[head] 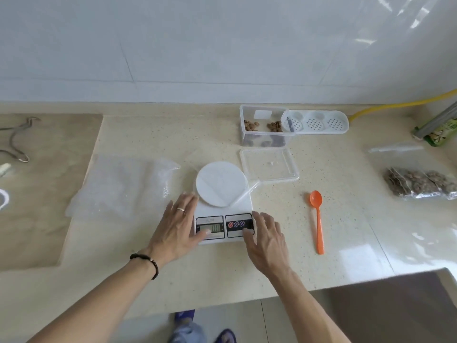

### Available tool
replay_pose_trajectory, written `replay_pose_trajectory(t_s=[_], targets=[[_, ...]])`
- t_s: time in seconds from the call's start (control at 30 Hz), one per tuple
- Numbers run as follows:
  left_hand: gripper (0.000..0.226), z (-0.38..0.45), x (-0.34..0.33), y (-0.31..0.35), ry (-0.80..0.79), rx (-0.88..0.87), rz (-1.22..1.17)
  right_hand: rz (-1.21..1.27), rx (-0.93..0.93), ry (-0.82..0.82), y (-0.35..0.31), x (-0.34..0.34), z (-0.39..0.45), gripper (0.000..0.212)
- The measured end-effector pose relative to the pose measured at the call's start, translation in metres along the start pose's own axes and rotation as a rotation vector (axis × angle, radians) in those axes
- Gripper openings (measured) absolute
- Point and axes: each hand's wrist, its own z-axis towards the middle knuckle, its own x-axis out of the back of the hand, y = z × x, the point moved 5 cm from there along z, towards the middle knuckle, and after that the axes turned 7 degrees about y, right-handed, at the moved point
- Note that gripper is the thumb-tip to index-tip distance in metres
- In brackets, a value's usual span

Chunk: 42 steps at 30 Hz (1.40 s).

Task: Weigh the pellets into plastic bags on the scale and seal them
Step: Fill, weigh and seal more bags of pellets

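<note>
Right at the front-middle of the pale speckled stone table point(321, 263) sits a small white digital kitchen scale point(223, 219) with a round white weighing plate, and a thin clear plastic bag point(237, 194) is draped flat over that plate, its zip edge hanging off toward the right. Both hands are on the scale body: the left hand point(176, 224), ring on one finger and a dark beaded bracelet point(148, 262) at the wrist, lies open along the left edge with the thumb tip on the LCD panel, gripping nothing; the right hand point(265, 240) is also spread open, thumb resting on the black button panel with its three round buttons. Display digits are too blurry to read, and I can't make out any brand on the scale either. Behind it lies a clear rectangular plastic lid point(269, 164), flat on the table, and further back a clear rectangular plastic tub point(264, 127) with brown pellets point(263, 126) inside, touching a white perforated tray point(319, 122). An orange plastic spoon point(317, 219) lies well to the right of the scale, bowl end away from me. Far right there's a clear bag already filled with brown pellets point(420, 184), and a green printed packet point(442, 129) near the wall, print unreadable. Left of the scale is a pile of empty clear plastic bags point(118, 184).
</note>
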Motion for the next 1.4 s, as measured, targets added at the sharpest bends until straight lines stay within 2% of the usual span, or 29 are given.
replay_pose_trajectory(t_s=[0.1, 0.27, 0.47, 0.9, 1.1, 1.23, 1.4], targets=[[0.104, -0.019, -0.011, 0.001, -0.080, -0.001, 0.053, -0.138, 0.078, -0.122, -0.001, -0.010, -0.016, 0.060], [0.096, -0.029, -0.016, -0.001, -0.127, 0.048, 0.061, -0.226, 0.115, -0.210, -0.003, -0.016, -0.024, 0.063], [0.085, -0.030, -0.014, 0.005, -0.114, 0.093, 0.044, -0.276, 0.128, -0.205, -0.006, -0.020, -0.020, 0.060], [0.087, -0.031, -0.019, 0.001, -0.121, 0.098, 0.052, -0.166, 0.027, -0.177, -0.004, -0.024, -0.021, 0.057], [0.087, -0.030, -0.015, 0.004, -0.129, 0.104, 0.028, -0.192, 0.025, -0.204, -0.005, -0.020, -0.023, 0.063], [0.090, -0.031, -0.009, 0.012, -0.075, 0.066, 0.044, -0.146, 0.009, -0.112, 0.001, -0.007, -0.024, 0.066], [0.084, -0.019, 0.000, 0.050, 0.008, -0.099, 0.053, -0.113, -0.118, 0.047, 0.040, 0.027, -0.014, 0.056]])
